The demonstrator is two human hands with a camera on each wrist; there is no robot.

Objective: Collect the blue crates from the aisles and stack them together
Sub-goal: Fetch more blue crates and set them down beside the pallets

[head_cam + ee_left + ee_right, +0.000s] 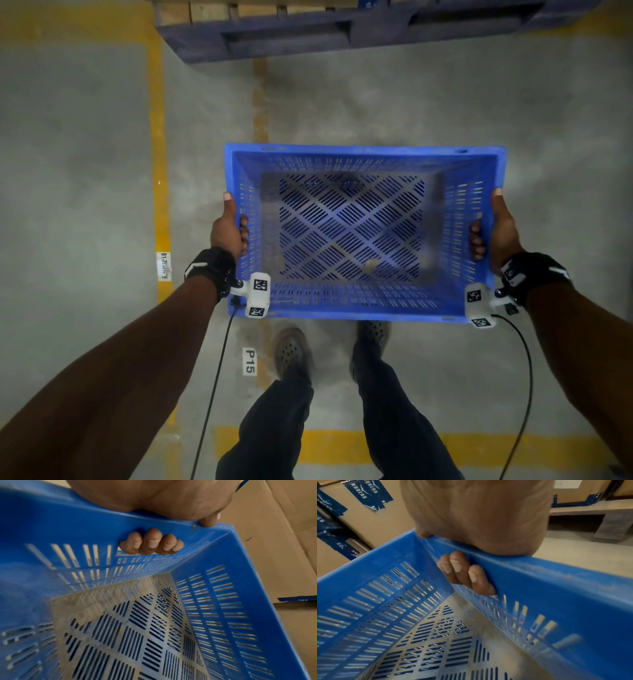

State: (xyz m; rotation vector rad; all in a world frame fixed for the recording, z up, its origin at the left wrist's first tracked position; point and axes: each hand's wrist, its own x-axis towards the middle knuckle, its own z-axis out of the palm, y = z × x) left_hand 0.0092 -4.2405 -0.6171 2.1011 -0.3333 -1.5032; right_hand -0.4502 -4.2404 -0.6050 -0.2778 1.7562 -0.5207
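Note:
I carry an empty blue slotted crate (363, 301) in front of my waist, above the concrete floor. My left hand (230, 230) grips its left handle slot: the fingers (152, 542) curl through the opening into the crate and the thumb lies along the rim. My right hand (493, 229) grips the right handle slot the same way, fingers (464, 570) hooked inside and thumb on the rim. The crate (223, 601) has a dusty perforated bottom. The crate (556, 588) is held level.
A dark blue pallet (342, 31) with wooden boards sits ahead on the floor. Yellow floor lines (159, 171) mark bays, with a label P15 (249, 361) by my feet (294, 349). Taped cardboard boxes (359, 513) stand to the side.

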